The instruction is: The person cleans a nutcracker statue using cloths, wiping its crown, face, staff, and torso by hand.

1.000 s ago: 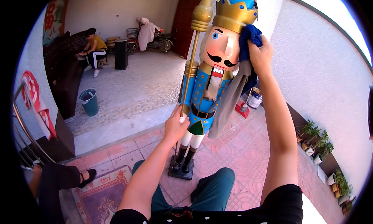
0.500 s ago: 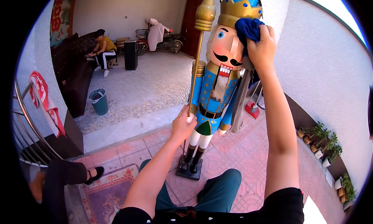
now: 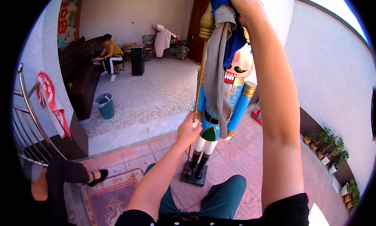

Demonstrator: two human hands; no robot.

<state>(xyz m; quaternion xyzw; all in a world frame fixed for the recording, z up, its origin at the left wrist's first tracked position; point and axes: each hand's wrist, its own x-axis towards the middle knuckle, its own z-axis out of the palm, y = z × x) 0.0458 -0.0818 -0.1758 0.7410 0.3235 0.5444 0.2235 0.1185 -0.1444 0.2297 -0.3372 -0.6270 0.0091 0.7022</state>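
Far left, a red-and-white cloth (image 3: 50, 102) hangs by a metal railing (image 3: 29, 98); a green bucket (image 3: 105, 108) stands to its right, on the pebbled floor.

At centre, the left hand (image 3: 189, 132) is wrapped around the gold staff (image 3: 201, 83), at the white fist of the nutcracker figure (image 3: 236, 93). The figure stands slightly tilted in view, its black base (image 3: 194, 176) on the pink tiles between the person's knees.

Directly before the figure's head and chest hangs a blue-and-grey cloth (image 3: 216, 65), clutched at its top by the right hand (image 3: 247, 7), which is partly cut off by the upper frame edge. The cloth hides part of the face and most of the crown.

Progress: work with the cloth is judged under way and unfinished, both hands being engaged. No mark separates treated surfaces from untreated; what remains cannot be determined.

Far right, potted plants (image 3: 327, 147) line the wall.
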